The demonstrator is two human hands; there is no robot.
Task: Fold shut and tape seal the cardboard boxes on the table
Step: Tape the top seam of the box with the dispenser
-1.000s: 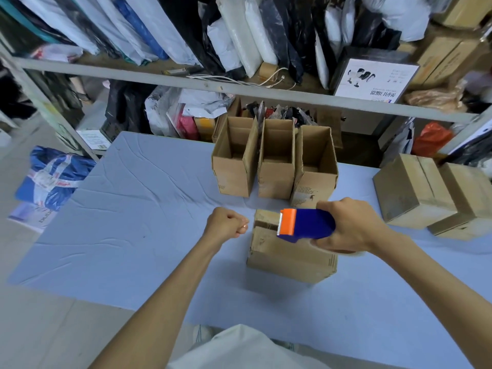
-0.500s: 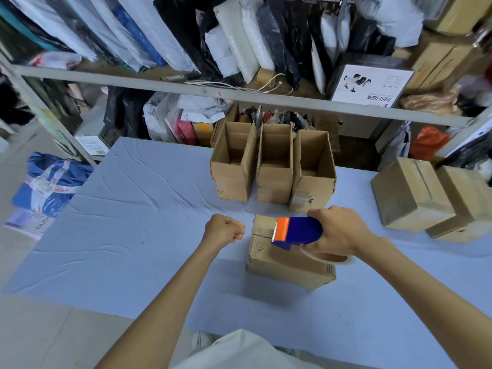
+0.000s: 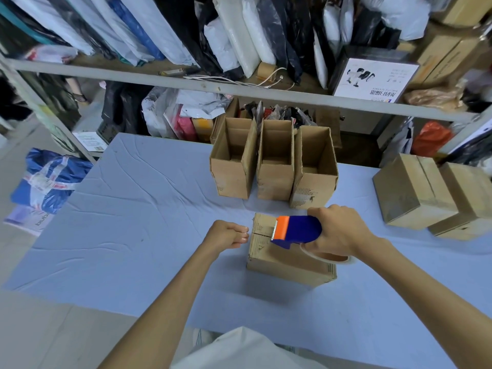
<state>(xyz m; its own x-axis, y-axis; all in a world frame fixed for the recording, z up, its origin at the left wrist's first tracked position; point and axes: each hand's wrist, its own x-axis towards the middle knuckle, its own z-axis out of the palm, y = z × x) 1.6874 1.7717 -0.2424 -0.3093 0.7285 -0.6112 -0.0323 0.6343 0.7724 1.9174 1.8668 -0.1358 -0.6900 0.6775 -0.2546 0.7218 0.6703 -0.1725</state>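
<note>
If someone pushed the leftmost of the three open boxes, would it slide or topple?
Likely topple: the leftmost open box stands tall on a narrow base. Probably light, since it looks empty inside. Its upright flaps would probably bend.

1. Diffuse, moderately bright light is falling evenly from above.
2. The closed box (image 3: 290,259) is casting a faint, soft shadow on the table (image 3: 133,209) at its near side.
3. Wide-angle distortion is bending the shelf rail (image 3: 186,81) and stretching the frame edges.
4. Slight blur is softening the outer corners.
</note>
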